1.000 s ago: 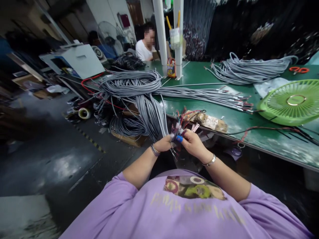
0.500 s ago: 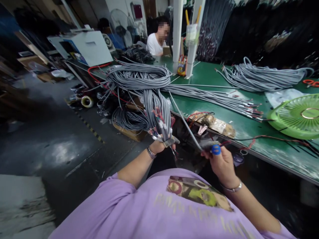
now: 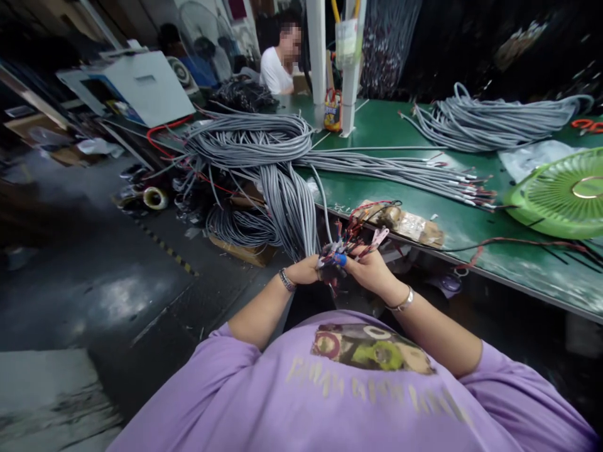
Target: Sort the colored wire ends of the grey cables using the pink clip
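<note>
My left hand (image 3: 304,270) is closed around the lower end of a hanging bundle of grey cables (image 3: 289,210). Red, black and white wire ends (image 3: 347,238) fan out above and between my hands. Right beside it, my right hand (image 3: 374,273) is closed on cable ends at the same bunch; a blue wrap (image 3: 340,258) shows at its fingertips. A single grey cable (image 3: 323,198) curves down from the bench to this bunch. My fingers partly hide one another and the wires.
On the green bench (image 3: 381,132) lie coiled grey cables (image 3: 249,138), a second coil (image 3: 494,119) and a green fan (image 3: 560,188). A wrapped block (image 3: 409,227) sits at the bench edge. A person (image 3: 277,66) in white sits beyond, near white posts (image 3: 318,56).
My right hand has moved left, bringing the single grey cable to the bunch in my left hand. The wire ends now spread upward between both hands. The view has shifted slightly.
</note>
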`<state>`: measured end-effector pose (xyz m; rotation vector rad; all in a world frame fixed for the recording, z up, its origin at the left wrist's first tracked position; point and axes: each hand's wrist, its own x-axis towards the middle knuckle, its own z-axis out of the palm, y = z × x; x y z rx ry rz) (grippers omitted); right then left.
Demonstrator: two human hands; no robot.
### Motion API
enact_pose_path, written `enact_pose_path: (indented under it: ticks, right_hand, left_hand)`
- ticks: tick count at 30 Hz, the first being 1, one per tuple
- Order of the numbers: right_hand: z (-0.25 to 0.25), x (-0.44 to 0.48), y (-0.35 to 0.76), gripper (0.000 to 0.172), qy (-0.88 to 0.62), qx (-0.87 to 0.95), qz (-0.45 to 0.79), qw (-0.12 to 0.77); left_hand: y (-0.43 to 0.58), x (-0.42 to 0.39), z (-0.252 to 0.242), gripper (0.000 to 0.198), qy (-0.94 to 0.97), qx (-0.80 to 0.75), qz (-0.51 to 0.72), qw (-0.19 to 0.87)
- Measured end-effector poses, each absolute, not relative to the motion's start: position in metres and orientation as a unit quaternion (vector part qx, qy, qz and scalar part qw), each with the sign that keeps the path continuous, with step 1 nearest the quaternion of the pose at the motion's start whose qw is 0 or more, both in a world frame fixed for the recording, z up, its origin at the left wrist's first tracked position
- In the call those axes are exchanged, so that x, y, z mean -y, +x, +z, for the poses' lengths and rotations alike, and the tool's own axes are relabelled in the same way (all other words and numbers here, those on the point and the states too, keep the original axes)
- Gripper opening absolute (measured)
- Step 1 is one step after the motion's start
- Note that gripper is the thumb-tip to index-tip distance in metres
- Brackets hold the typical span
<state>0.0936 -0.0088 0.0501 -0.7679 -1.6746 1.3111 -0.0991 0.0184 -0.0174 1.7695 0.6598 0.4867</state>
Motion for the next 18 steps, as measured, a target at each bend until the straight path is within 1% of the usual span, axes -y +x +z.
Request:
enact_pose_path:
  ticks: [3,7,10,14,16,18]
  right_hand:
    - [0.039,0.01,0.1,0.041,-0.325,0.69,0.476,0.439]
    - [0.025,0.011,0.11,0.032,-0.384,0.72,0.35,0.461]
    - [0.025,0.01,0.113,0.031,-0.393,0.714,0.305,0.492]
    - [0.032,0.01,0.111,0.03,-0.357,0.702,0.318,0.527]
    - [0.035,0.01,0.107,0.03,-0.328,0.695,0.352,0.534]
    - [0.035,0.01,0.103,0.034,-0.3,0.679,0.41,0.53]
  left_hand:
    - [-0.104,-0.021,-0.024,0.041,0.759,-0.269,0.201,0.558]
    - [-0.103,-0.021,-0.025,0.038,0.782,-0.272,0.212,0.519]
    - [-0.099,-0.019,-0.018,0.037,0.799,-0.277,0.229,0.482]
    - [-0.095,-0.016,-0.009,0.036,0.796,-0.275,0.222,0.491]
    - [-0.094,-0.017,-0.009,0.037,0.782,-0.282,0.209,0.515]
    - [-0.093,-0.021,-0.014,0.038,0.763,-0.292,0.197,0.542]
